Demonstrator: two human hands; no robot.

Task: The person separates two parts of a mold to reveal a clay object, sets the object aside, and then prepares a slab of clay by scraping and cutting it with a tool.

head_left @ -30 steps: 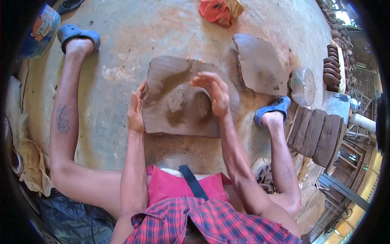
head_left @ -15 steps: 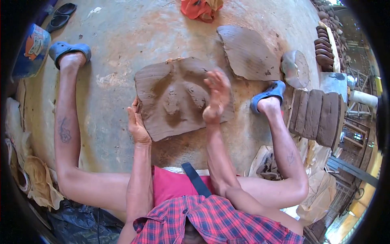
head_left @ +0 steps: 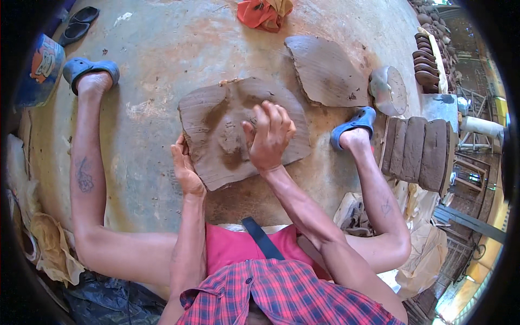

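On the floor between my legs lies a brown clay slab (head_left: 244, 162), with a raised shape at its middle and hollows pressed around it. Against the slab's left edge, my left hand (head_left: 188, 170) grips the side, its fingers partly hidden by the rim. My right hand (head_left: 269, 135) is over the right half of the slab, fingers loosely bent and apart, nothing held in it. It covers part of the raised shape; whether the palm touches the clay cannot be told.
A second clay slab (head_left: 327, 70) lies beyond, beside a round clay-topped block (head_left: 389, 91). Thick clay slabs stand in a stack (head_left: 414, 154) at the right. My feet wear blue clogs (head_left: 355, 127). An orange bag (head_left: 262, 15) lies far off; a blue bucket (head_left: 40, 70) stands left.
My right hand has swung left across the slab, its fingers going from upright and stretched to loosely bent. My left hand stays at the left edge.
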